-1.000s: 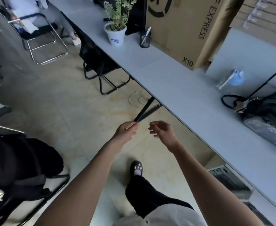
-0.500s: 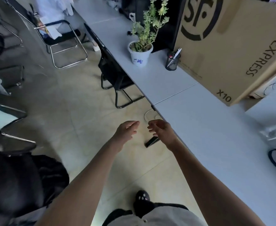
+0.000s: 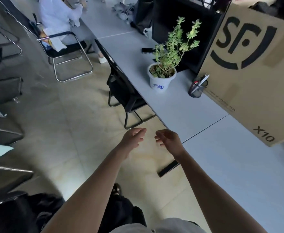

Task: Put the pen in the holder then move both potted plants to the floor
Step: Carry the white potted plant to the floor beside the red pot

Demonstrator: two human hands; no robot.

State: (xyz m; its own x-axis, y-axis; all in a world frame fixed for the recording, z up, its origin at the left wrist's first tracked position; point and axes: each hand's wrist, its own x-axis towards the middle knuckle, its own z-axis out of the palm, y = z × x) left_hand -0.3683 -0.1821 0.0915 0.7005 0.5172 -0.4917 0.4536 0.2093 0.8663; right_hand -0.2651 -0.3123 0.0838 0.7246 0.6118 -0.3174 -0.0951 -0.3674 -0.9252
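A potted plant (image 3: pixel 161 76) in a white pot with a blue mark stands on the grey desk (image 3: pixel 179 108), near its front edge. To its right a dark mesh pen holder (image 3: pixel 197 89) holds pens (image 3: pixel 202 81), close against a cardboard box. My left hand (image 3: pixel 133 137) and my right hand (image 3: pixel 169 139) are held out side by side over the floor, just off the desk's edge, fingers apart and holding nothing. Both are well short of the plant. I see only one plant.
A large cardboard box (image 3: pixel 255 68) marked SF fills the desk's right side. A black monitor (image 3: pixel 183 31) stands behind the plant, a phone (image 3: pixel 148 50) beside it. A black chair (image 3: pixel 122 88) is tucked under the desk. A seated person (image 3: pixel 62 19) is further back.
The view has swung up and along the desk, so the plant and holder look nearer and larger. My hands stay out in front, with fingers spread a little wider.
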